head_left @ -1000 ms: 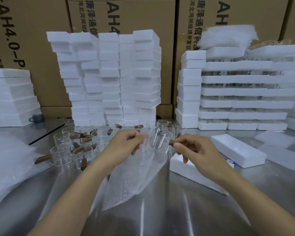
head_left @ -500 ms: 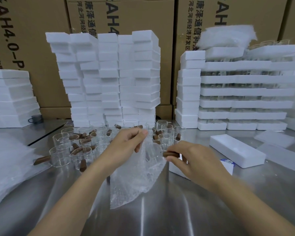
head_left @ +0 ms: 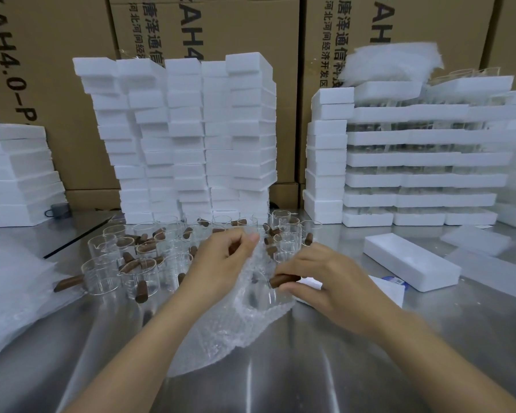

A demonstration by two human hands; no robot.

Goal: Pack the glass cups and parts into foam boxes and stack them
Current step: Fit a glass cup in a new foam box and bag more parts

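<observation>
Here, at a steel bench (head_left: 310,380), a person wraps one glass cup for packing. At far left lies a heap of wrap sheets (head_left: 12,293). Next to it, unpacked cups (head_left: 137,263) with brown handles crowd in front of a tall foam stack (head_left: 191,138).

The left hand (head_left: 221,263) pinches the top edge of the bubble wrap (head_left: 236,332), fingers curled on it, and the sheet hangs down to the bench. The cup (head_left: 259,290) sits inside that wrap, between the two hands and seen dimly through the film. Its handle (head_left: 283,280) juts out to the right, lying about level. The right hand (head_left: 331,281) grips this handle between thumb and fingers.

Just beyond and partly under that hand is a foam box (head_left: 388,295). A second foam piece (head_left: 411,263) lies farther right, with the packed stack (head_left: 414,162) behind it.

The box lies to the right of the cup, on the handle's side, so the right hand looks the nearer one to carry it across once the wrap is closed.
</observation>
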